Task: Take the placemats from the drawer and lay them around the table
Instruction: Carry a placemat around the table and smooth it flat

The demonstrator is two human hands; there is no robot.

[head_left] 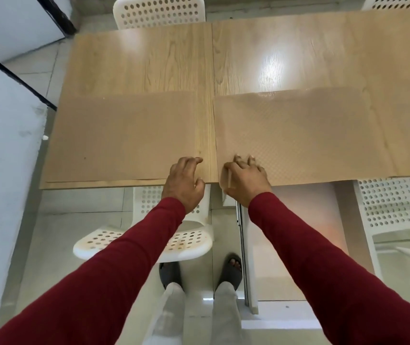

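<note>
Two tan textured placemats lie side by side along the near edge of the wooden table [149, 58]. The left placemat [121, 135] lies flat. My left hand [185, 183] rests on its near right corner, fingers lightly bent, thumb at the table edge. The right placemat [298, 135] lies just past the table's centre seam, and its near left corner hangs over the table edge. My right hand [246, 180] holds that corner, fingers spread on top and the corner bent under the thumb. No drawer is in view.
A white perforated chair [141, 242] stands tucked under the table right in front of me. More white chairs stand at the far side [159, 11] and at the near right [395, 202]. A wall [4, 158] runs close along the left.
</note>
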